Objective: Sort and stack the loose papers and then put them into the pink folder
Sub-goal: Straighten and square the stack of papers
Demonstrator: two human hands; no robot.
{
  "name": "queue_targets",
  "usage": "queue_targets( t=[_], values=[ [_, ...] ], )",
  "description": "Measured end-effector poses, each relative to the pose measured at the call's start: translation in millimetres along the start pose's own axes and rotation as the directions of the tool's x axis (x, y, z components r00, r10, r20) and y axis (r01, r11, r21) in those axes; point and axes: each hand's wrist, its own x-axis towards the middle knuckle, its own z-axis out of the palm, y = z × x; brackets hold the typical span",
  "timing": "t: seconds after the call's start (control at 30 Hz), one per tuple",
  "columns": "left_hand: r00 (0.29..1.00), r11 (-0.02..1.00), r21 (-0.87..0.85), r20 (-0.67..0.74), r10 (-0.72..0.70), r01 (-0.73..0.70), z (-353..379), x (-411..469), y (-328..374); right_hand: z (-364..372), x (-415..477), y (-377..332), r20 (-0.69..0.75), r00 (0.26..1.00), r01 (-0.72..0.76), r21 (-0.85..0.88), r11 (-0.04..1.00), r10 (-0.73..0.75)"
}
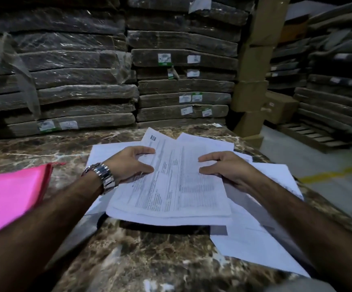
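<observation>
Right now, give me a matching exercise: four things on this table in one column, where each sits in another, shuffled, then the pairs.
Things:
1. pink folder
2. wristwatch
3. printed sheets
4. right hand

Places:
A. on the right edge of the printed sheets
B. far left of the marble table
C. between both hands, on top of the pile
D. on the left wrist

Pairs: 1-B, 2-D, 3-C, 4-A
</observation>
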Motion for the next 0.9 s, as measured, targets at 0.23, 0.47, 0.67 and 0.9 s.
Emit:
queue_targets(
  t=[0.23,0.47,0.67,0.9],
  values=[
    [0.990,0.996,0.041,0.123,0.071,-0.077,68.1,18.2,33.3,-63.0,-36.9,18.5,-0.181,0.982,-0.064,-0.070,0.996,0.050],
    [0.957,0.951,0.218,0.238,0.167,-0.220,137.3,13.3,57.4,-116.5,-83.4,46.5,-0.350,0.927,-0.186,-0.123,0.975,0.133],
    [0.933,0.913,0.299,0.310,0.181,-0.277,168.0,5.8,63.3,-118.7,-112.3,73.6,-0.426,0.885,-0.271,-0.139,0.953,0.189],
    [0.962,0.837,0.477,0.173,0.210,-0.268,185.6,4.8,60.7,-111.4,-115.5,75.9,-0.550,0.834,-0.336,-0.466,0.819,0.029]
  ],
)
